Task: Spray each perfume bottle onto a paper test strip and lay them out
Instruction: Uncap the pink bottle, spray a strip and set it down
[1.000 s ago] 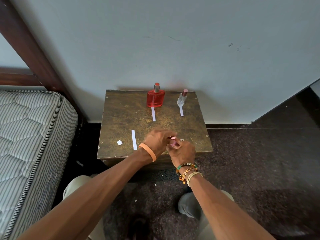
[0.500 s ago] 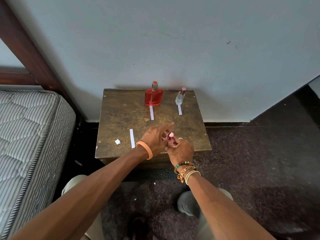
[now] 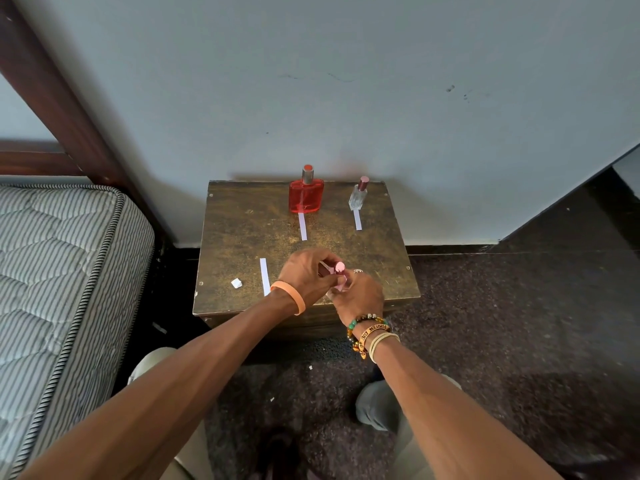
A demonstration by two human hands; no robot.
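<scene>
Head view | small pink bottle (image 3: 340, 276) held over the table's (image 3: 242, 233) 6 o'clock edge | right hand (image 3: 360, 296) grips its body, left hand (image 3: 304, 276) curls round the cap | likely light, glassy, slick, breakable if dropped | best held low on the body, cap pinched separately

We log no legible text; the woven wristband (image 3: 373, 330) at 5 o'clock carries dark lettering, unreadable.
</scene>
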